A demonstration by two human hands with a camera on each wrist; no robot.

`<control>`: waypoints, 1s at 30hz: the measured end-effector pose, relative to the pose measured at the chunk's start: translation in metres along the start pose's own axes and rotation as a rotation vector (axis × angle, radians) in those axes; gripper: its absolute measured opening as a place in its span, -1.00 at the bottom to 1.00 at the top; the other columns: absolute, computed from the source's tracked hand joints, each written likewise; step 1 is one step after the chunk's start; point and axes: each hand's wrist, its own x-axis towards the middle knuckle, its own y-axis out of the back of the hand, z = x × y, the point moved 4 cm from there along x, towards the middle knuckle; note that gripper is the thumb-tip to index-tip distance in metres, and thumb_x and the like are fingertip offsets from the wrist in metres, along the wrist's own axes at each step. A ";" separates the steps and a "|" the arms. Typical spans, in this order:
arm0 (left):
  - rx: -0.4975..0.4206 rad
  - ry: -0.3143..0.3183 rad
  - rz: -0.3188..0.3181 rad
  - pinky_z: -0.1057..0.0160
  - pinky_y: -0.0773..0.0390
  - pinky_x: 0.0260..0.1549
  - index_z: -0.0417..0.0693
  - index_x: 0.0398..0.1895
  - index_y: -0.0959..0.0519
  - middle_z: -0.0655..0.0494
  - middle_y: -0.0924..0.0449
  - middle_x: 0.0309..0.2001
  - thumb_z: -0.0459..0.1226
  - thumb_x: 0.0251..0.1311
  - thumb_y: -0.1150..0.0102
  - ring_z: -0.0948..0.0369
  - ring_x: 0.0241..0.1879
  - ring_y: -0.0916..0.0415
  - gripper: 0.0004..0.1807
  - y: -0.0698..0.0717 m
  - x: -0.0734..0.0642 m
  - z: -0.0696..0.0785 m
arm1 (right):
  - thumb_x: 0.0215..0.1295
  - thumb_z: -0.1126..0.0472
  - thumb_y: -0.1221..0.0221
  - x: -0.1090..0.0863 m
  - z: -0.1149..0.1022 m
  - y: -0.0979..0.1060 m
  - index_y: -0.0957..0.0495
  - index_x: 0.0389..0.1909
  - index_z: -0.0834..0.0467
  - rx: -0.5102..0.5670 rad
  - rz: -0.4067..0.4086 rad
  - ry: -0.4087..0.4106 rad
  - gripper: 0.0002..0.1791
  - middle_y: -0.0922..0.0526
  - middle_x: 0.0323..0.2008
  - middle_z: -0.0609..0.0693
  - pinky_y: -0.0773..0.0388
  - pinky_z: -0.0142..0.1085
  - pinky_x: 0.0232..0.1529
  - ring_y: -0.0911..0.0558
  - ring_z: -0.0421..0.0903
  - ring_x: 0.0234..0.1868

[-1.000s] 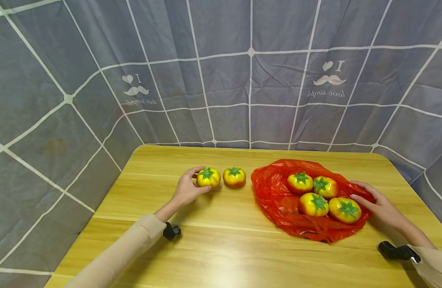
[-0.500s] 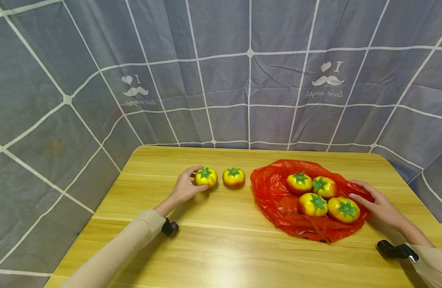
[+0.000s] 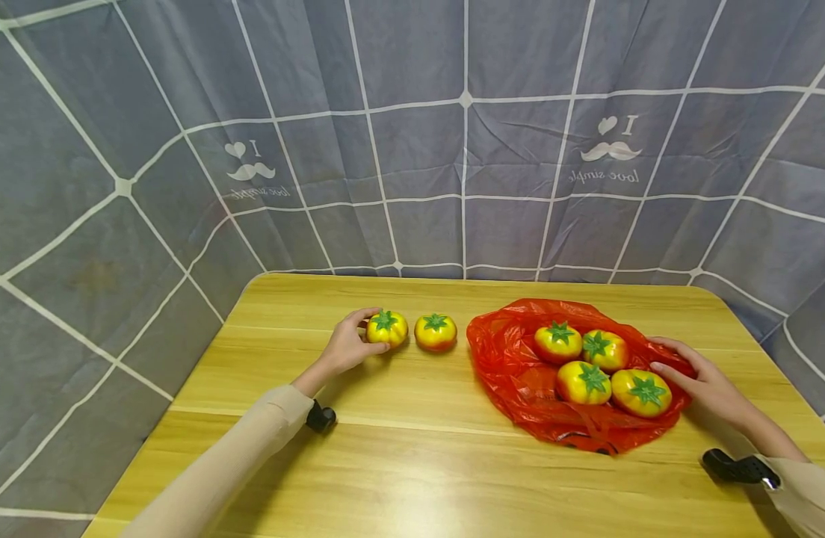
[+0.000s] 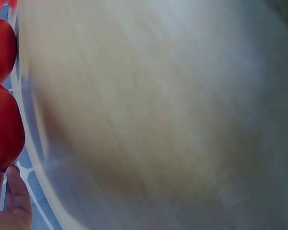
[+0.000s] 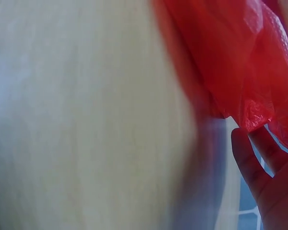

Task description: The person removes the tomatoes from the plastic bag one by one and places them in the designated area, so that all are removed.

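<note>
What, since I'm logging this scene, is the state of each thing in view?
Held fruit: leaf side up; lifted or resting, unclear
Left hand: holding that fruit
Loose fruit: on the table, leaf side up
Red bag: crumpled, spread out
Four fruits: on the bag's plastic, leaves showing
Right hand: touching the bag's edge, grip unclear
Curtain: hanging, creased

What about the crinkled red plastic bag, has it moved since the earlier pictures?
No, no visible shift any way: in the head view, the red plastic bag lies in the same place against the rectangular yellow wood-grain tabletop.
</note>
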 end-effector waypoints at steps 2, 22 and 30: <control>0.002 -0.002 -0.007 0.06 -0.59 -0.09 -0.20 0.28 -0.39 -0.21 -0.43 0.20 -0.32 -0.05 -0.42 -0.09 0.03 -0.46 -0.26 0.000 0.001 -0.001 | 0.39 0.36 -0.03 0.000 0.000 0.000 -0.26 0.32 0.28 0.000 0.001 0.004 -0.51 -0.33 0.07 -0.62 -0.25 -0.82 -0.07 -0.30 -0.74 0.05; -0.062 0.026 -0.042 0.06 -0.57 0.03 -0.20 0.27 -0.39 -0.17 -0.43 0.23 -0.34 -0.04 -0.43 -0.08 0.07 -0.48 -0.27 -0.003 0.007 -0.006 | 0.36 0.39 -0.05 0.000 0.001 -0.001 -0.27 0.30 0.29 -0.012 0.011 0.002 -0.51 -0.35 0.04 -0.63 -0.26 -0.81 -0.09 -0.32 -0.71 0.02; -0.072 -0.001 -0.042 0.01 -0.54 0.01 -0.21 0.26 -0.40 -0.19 -0.44 0.22 -0.33 -0.03 -0.43 -0.12 0.08 -0.46 -0.29 -0.004 0.005 -0.003 | 0.35 0.42 -0.05 0.000 0.002 -0.001 -0.27 0.29 0.29 -0.005 0.011 0.008 -0.51 -0.35 0.05 -0.62 -0.27 -0.81 -0.09 -0.33 -0.72 0.02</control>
